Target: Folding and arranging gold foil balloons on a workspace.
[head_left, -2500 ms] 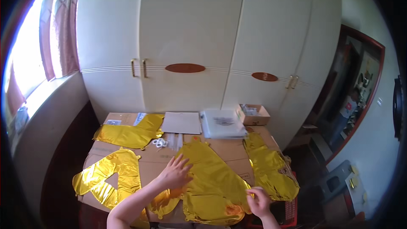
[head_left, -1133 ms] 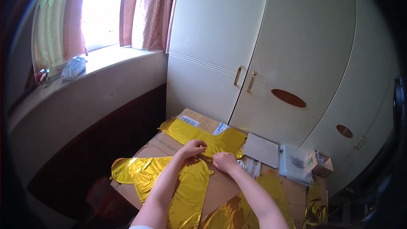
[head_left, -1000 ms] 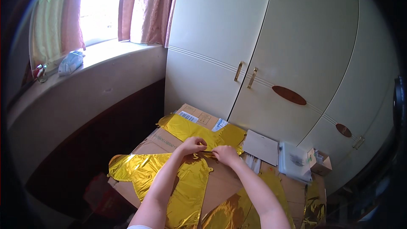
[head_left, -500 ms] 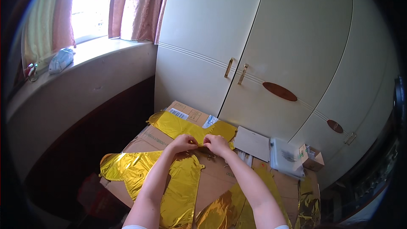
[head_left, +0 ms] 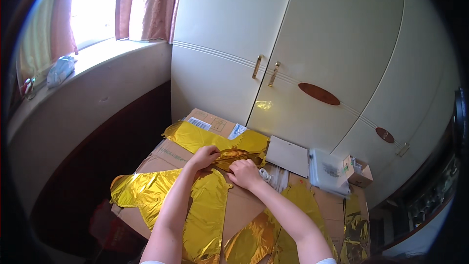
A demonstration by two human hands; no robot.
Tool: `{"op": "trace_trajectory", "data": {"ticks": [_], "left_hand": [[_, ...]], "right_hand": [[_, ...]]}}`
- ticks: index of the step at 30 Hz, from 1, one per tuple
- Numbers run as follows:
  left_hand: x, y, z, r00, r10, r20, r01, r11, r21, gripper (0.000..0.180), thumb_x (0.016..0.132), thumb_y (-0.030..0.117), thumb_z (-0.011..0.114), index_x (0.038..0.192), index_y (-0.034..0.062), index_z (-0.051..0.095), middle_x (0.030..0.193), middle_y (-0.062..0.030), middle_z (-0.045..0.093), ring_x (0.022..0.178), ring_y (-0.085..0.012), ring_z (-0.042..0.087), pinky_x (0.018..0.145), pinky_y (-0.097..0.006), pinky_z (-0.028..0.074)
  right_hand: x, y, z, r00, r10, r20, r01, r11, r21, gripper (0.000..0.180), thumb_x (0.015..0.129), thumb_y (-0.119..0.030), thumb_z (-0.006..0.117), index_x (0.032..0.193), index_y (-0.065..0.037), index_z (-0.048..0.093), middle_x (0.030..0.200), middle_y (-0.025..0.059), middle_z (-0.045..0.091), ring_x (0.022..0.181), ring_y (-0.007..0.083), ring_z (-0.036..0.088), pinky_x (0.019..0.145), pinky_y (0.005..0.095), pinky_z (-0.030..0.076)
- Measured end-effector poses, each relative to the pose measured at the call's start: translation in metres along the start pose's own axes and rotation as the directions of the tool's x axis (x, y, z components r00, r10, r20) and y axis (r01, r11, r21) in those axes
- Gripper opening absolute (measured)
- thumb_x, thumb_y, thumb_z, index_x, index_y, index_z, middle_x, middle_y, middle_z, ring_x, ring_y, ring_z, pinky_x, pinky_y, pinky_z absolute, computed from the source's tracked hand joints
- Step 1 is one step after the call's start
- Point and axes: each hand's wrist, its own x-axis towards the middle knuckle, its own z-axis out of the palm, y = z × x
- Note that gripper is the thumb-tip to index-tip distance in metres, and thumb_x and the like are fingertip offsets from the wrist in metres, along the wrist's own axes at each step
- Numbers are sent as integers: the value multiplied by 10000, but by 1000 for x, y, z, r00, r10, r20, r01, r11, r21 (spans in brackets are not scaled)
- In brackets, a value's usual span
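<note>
**Two hands on one gold foil balloon**

Both hands meet at the far side of the cardboard box top point(head_left: 244, 210), w/ forearms coming in from the lower edge. Left hand point(head_left: 203, 157) has fingers curled shut on the near edge of a crumpled gold foil balloon point(head_left: 215, 142), pinching it. Right hand point(head_left: 245, 173) is just beside, fingers bent down & pressing on the same foil; can't tell if it truly grips or only pins it flat. That balloon lies across the far-left part of the box top, near the cream wardrobe doors point(head_left: 293, 58).

A 2nd gold foil balloon point(head_left: 195, 205) lies flat under the left forearm, nearer the body. More gold foil point(head_left: 298, 205) sits under the right forearm. Right of the hands: a white flat sheet point(head_left: 288, 155), a clear plastic packet point(head_left: 330, 171), then a small open carton point(head_left: 359, 171). Window w/ pink curtain point(head_left: 146, 5) at upper left.
</note>
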Motion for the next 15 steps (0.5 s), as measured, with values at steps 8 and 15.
{"op": "trace_trajectory", "data": {"ticks": [8, 15], "left_hand": [[0, 2, 3, 999, -9, -32, 9, 1000, 7, 203, 861, 176, 633, 964, 2, 656, 862, -167, 680, 817, -281, 656, 744, -352, 503], [-2, 9, 1, 998, -22, -55, 22, 1000, -2, 192, 867, 167, 634, 964, 2, 646, 868, -161, 678, 813, -281, 649, 741, -352, 501]], "right_hand": [[-3, 6, 12, 986, 126, 110, -129, 991, 22, 160, 850, -257, 598, 865, -116, 673, 840, 62, 682, 793, 245, 672, 687, 388, 538], [4, 18, -11, 898, 404, -172, -378, 911, 165, 197, 791, -300, 697, 831, -129, 607, 853, 30, 624, 888, 232, 610, 757, 382, 501]]}}
